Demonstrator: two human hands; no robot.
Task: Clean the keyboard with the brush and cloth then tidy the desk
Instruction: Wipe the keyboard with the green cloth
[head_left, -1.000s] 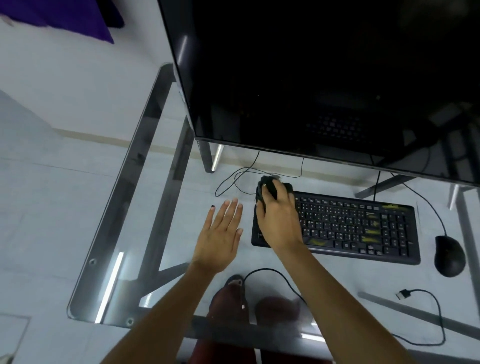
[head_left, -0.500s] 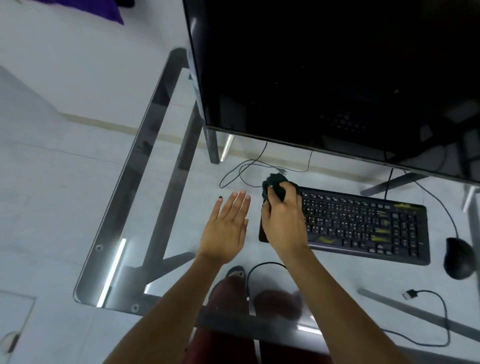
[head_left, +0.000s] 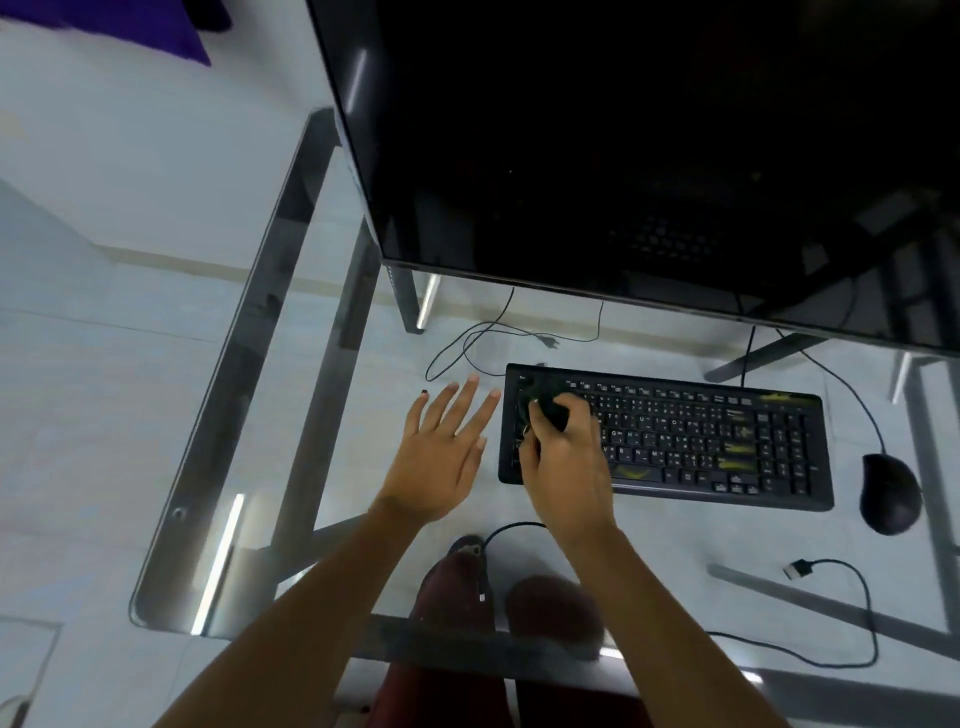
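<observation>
Wiping now lower | right hand (head_left: 563, 457) | cloth (head_left: 551, 408) | keyboard (head_left: 701, 441) left keys

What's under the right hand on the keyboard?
The right hand presses a bunched dark cloth onto the keyboard at its left end. The keys beneath hand and cloth are covered.
</observation>
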